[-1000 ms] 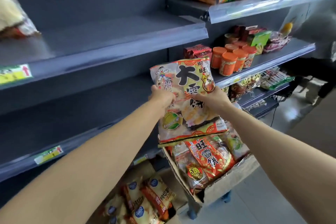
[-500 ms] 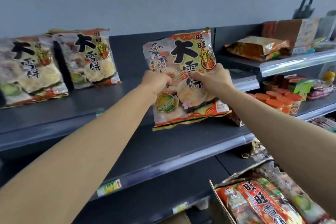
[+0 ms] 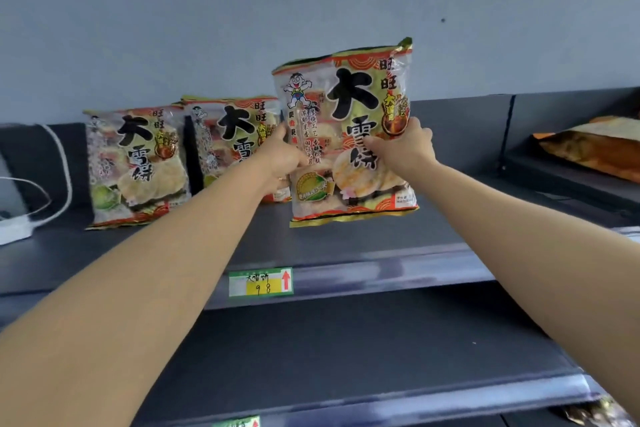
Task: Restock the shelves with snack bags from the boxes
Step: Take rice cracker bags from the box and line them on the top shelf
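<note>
I hold a large rice-cracker snack bag (image 3: 349,107) upright over the top dark shelf (image 3: 346,239). My left hand (image 3: 277,159) grips its left edge and my right hand (image 3: 405,146) grips its right side. The bag's bottom edge is at the shelf surface; whether it touches is unclear. Two matching snack bags stand against the back wall to the left, one (image 3: 135,163) at the far left and another (image 3: 232,139) partly hidden behind my left hand. The boxes are out of view.
A price label (image 3: 260,282) sits on the top shelf's front rail. A white cable and plug strip (image 3: 14,229) lie at the shelf's left end. An orange-brown bag (image 3: 595,149) lies on the neighbouring shelf at right. A lower dark shelf (image 3: 346,357) runs below.
Both hands have lifted the bag from over the box up to the top shelf and toward the two standing bags. The view has tilted up, so the box has left the frame.
</note>
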`<state>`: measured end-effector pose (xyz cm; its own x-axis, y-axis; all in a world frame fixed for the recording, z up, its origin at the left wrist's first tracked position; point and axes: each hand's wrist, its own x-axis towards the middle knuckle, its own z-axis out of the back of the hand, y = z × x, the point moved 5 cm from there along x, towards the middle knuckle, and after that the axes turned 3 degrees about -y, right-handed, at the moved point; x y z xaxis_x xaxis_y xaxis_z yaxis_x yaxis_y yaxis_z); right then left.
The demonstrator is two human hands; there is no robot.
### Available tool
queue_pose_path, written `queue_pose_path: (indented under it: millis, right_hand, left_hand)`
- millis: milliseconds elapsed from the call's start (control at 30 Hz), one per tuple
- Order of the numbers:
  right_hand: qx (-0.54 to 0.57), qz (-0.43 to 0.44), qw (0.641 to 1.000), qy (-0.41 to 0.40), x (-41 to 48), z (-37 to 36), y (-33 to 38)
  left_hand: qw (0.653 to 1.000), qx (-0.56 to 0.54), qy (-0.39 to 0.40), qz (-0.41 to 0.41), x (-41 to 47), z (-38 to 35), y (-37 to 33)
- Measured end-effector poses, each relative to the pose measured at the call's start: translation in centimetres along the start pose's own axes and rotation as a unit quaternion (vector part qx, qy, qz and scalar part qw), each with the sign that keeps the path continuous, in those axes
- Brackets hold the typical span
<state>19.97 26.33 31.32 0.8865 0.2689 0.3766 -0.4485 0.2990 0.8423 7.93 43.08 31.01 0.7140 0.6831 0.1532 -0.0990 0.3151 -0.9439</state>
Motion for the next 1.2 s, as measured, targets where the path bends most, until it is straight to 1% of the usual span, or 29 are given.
queue_pose_path:
  millis: [100,300,433,567,633,700,833,900,967,1100,1200]
  right_hand:
    - [-0.010,0.000,1.000,0.024,3.0,-2.2,-1.3]
    - [-0.017,-0.015,0.997,0.077,7.3,-6.3,-4.4]
    - [0.004,-0.031,0.995,0.097,9.1,-8.0,-5.7]
    - [0.034,-0.019,0.993,0.112,10.5,-9.1,-5.7]
    - [0.030,-0.015,0.993,0.116,10.9,-9.6,-6.0]
    - [0.000,-0.011,0.992,0.122,10.9,-10.0,-6.4]
    - [-0.066,-0.004,0.989,0.133,10.4,-10.3,-7.3]
    - [-0.078,-0.004,0.989,0.126,10.1,-10.1,-7.5]
    - [-0.091,-0.001,0.990,0.110,9.8,-9.4,-7.6]
    - [-0.099,0.035,0.990,0.095,8.3,-7.5,-7.1]
    - [-0.104,0.070,0.988,0.092,6.0,-5.5,-6.3]
  left_hand:
    - [0.999,0.028,-0.011,0.015,2.8,-0.5,1.2]
    - [0.994,0.061,-0.077,0.051,7.5,-1.5,4.3]
    - [0.988,0.095,-0.117,0.045,10.0,-1.4,5.2]
    - [0.982,0.111,-0.149,0.021,12.1,-1.2,5.3]
    - [0.977,0.143,-0.159,0.016,13.5,-1.1,6.2]
    - [0.974,0.169,-0.148,0.023,14.4,-1.4,7.4]
    - [0.970,0.204,-0.135,0.022,12.8,-2.6,6.9]
    - [0.971,0.197,-0.136,0.026,12.4,-2.8,6.8]
    - [0.970,0.188,-0.152,0.024,11.8,-2.5,6.5]
    - [0.960,0.205,-0.192,-0.012,8.9,-2.6,4.3]
    - [0.966,0.201,-0.158,-0.048,6.0,-4.3,2.5]
